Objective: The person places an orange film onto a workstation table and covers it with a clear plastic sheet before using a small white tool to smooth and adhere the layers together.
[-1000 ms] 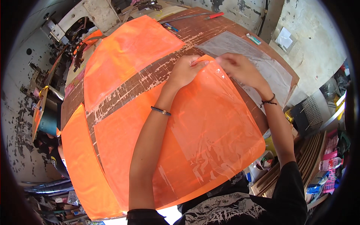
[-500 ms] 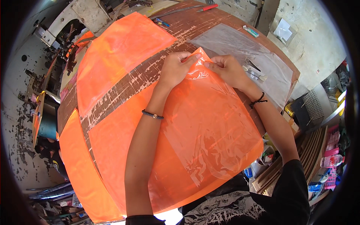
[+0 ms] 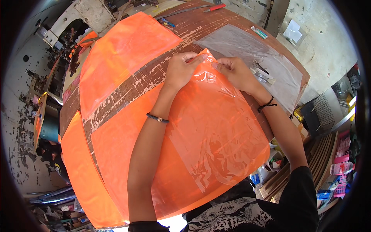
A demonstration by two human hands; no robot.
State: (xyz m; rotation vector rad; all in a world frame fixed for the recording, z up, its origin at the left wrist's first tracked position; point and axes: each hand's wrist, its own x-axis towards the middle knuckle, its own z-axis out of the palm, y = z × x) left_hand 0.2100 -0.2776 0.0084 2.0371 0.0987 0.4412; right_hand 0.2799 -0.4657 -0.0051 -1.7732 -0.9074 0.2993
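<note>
A large orange sheet lies across the near part of the worn brown table, with a clear plastic sheet over its right portion. At their far corner, my left hand pinches the layered edge between thumb and fingers. Just right of it, my right hand grips the same corner, thumb on top of the shiny plastic. The plastic wrinkles between my hands and toward the near right side. Whether both hands hold both layers is hard to see.
More orange sheets lie at the far left, and another orange piece hangs at the near left. Clear plastic sheets rest at the right under metal snips. A red-handled tool and a small box sit farther back.
My right thumb has shifted slightly right along the corner, and the plastic beside it has new creases. My left hand stays almost where it was.
</note>
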